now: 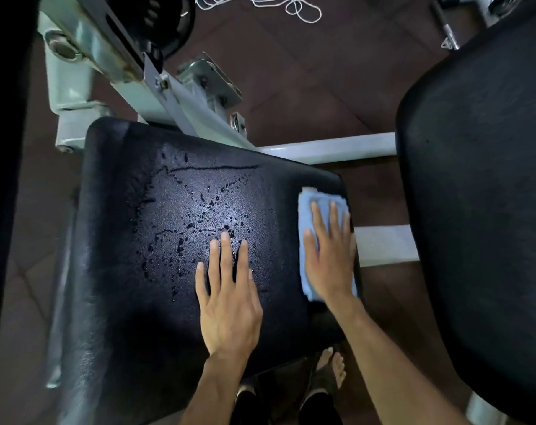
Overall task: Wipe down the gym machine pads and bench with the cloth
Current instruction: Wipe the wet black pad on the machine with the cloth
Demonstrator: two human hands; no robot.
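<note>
A black padded seat (131,256) fills the middle of the view, with water droplets and streaks across its centre. My left hand (226,296) lies flat on the pad, fingers spread, holding nothing. A light blue cloth (306,210) rests at the pad's right edge, and my right hand (328,256) presses flat on top of it. A second black pad (481,194) stands to the right, apart from both hands.
The machine's pale metal frame (180,99) and bolted brackets run above the seat, with white crossbars (328,147) between the two pads. White cord (291,7) lies on the brown tiled floor. My bare feet (331,363) show below the seat's near edge.
</note>
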